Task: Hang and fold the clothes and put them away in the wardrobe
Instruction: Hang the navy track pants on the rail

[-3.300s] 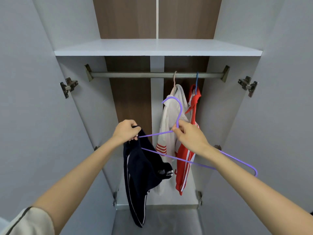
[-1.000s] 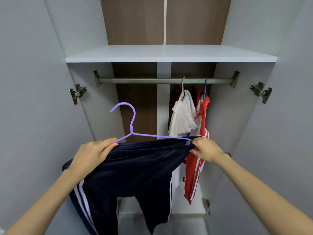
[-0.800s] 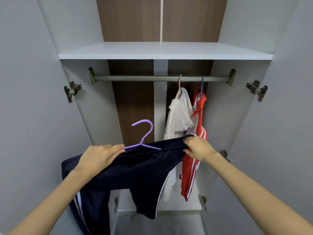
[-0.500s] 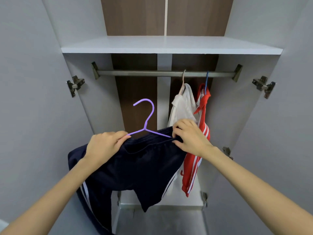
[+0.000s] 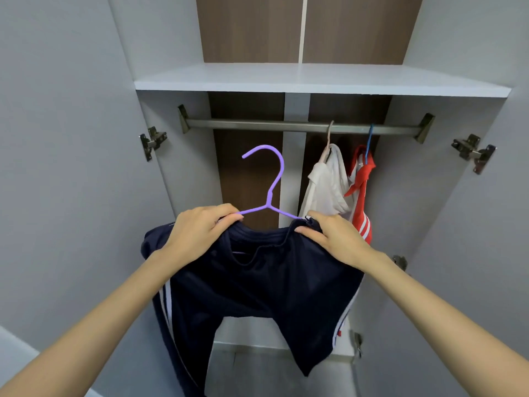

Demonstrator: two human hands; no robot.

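Navy shorts with white side stripes (image 5: 257,287) hang over a purple hanger (image 5: 272,179), whose hook points up and left below the wardrobe rail (image 5: 252,123). My left hand (image 5: 200,227) grips the waistband and the hanger's left arm. My right hand (image 5: 332,236) pinches the waistband at the hanger's right arm. The hanger's lower bar is hidden by the cloth. The hook is well under the rail and apart from it.
A white garment (image 5: 326,184) and a red garment with white stripes (image 5: 362,193) hang at the rail's right end. A white shelf (image 5: 315,78) sits above the rail. Both wardrobe doors (image 5: 63,167) stand open, with hinges (image 5: 151,140) on each side.
The shorts went from bunched in my left hand to draped across the hanger. Both hands moved inward and up to the hanger's shoulders, and the hook now stands upright.
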